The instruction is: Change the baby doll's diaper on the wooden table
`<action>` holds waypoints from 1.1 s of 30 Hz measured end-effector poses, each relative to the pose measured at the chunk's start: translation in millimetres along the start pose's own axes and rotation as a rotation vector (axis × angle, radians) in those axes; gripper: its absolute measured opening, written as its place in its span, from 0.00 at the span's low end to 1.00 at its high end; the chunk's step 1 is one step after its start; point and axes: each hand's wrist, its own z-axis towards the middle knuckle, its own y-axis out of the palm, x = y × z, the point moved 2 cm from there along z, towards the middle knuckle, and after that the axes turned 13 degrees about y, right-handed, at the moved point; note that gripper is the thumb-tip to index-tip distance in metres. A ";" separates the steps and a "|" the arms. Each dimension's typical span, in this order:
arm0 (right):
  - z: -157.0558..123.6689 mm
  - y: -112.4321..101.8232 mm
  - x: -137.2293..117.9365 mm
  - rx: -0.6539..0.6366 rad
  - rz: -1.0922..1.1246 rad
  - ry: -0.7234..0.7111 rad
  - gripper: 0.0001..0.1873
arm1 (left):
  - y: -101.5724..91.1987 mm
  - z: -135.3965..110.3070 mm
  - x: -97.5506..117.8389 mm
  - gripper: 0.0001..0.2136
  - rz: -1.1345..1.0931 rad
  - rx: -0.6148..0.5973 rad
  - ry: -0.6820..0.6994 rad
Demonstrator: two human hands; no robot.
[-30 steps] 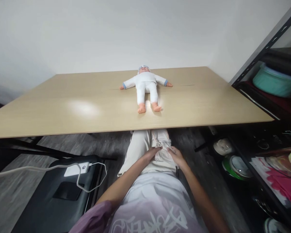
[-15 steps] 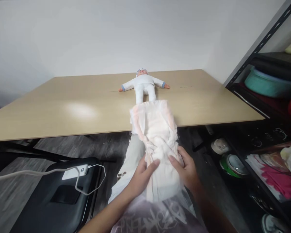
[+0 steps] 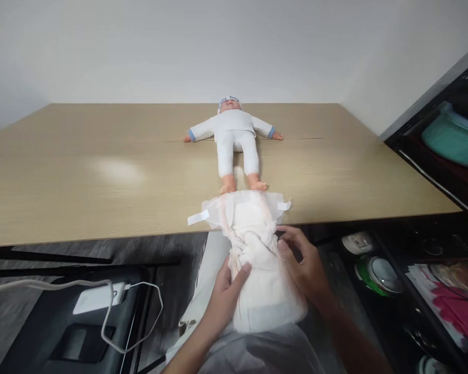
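An opened white diaper [image 3: 253,259] stretches from the front of my body to the near edge of the table. Its far end lies on the tabletop with both side tabs spread out, close to the doll's feet. My left hand [image 3: 229,291] grips the diaper's left edge, thumb on top and fingers beneath. At the right edge, my right hand [image 3: 300,262] has its fingers bent, with thumb and forefinger at the ruffled side. Beyond the diaper a baby doll [image 3: 236,127] lies on its back, arms stretched sideways, in white clothes with blue cuffs and a patterned cap.
The wooden table [image 3: 113,197] meets a pale wall at the back. On the left, a black chair [image 3: 35,332] carries a white power bank [image 3: 97,298] with a cable and a dark phone [image 3: 81,343]. A rack with a teal basin [image 3: 454,135] stands at right.
The diaper's far end has come down onto the table edge, and its side tabs now lie spread. My right hand has shifted along the right edge. The doll's feet have come into view.
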 end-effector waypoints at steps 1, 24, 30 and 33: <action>8.4 -4.8 -6.4 0.049 -0.052 -0.044 0.17 | 0.4 -1.3 -1.0 0.37 0.000 0.001 -0.012; 88.4 64.4 -40.4 -0.385 -0.670 -0.513 0.34 | -78.2 43.7 36.4 0.14 1.046 -0.269 1.105; 88.7 65.6 -41.1 -0.375 -0.663 -0.502 0.35 | -78.7 133.0 115.6 0.16 1.392 -0.094 1.145; 88.8 65.8 -40.6 -0.360 -0.661 -0.508 0.35 | -67.0 187.6 134.5 0.25 1.574 -0.190 1.066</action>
